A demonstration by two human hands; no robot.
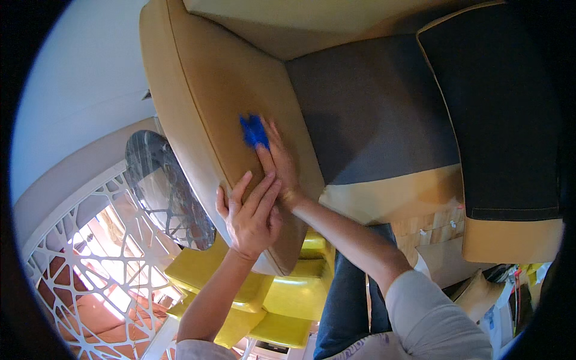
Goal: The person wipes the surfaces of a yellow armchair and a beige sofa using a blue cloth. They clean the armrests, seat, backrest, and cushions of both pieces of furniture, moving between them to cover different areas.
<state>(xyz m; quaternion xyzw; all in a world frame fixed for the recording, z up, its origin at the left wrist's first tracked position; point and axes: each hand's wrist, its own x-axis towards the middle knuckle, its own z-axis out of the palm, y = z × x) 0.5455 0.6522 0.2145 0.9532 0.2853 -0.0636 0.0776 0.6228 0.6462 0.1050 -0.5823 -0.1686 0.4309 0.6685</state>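
A tan upholstered sofa arm (225,99) slants across the middle of the view. My right hand (279,166) lies on its inner face, with a crumpled blue cloth (254,131) at the fingers; the thumb side touches the cloth's lower edge. My left hand (254,216) is spread over the top edge of the arm, fingers apart and holding nothing, with its fingertips by the right hand's wrist. Dark grey seat fabric (373,112) adjoins the arm on the right.
A black cushion (499,121) with tan piping lies at the right. Left of the arm stand a round marble-look tabletop (157,189) and a white lattice screen (103,258). Yellow chairs (288,294) stand below. Assorted items (508,297) sit at the lower right.
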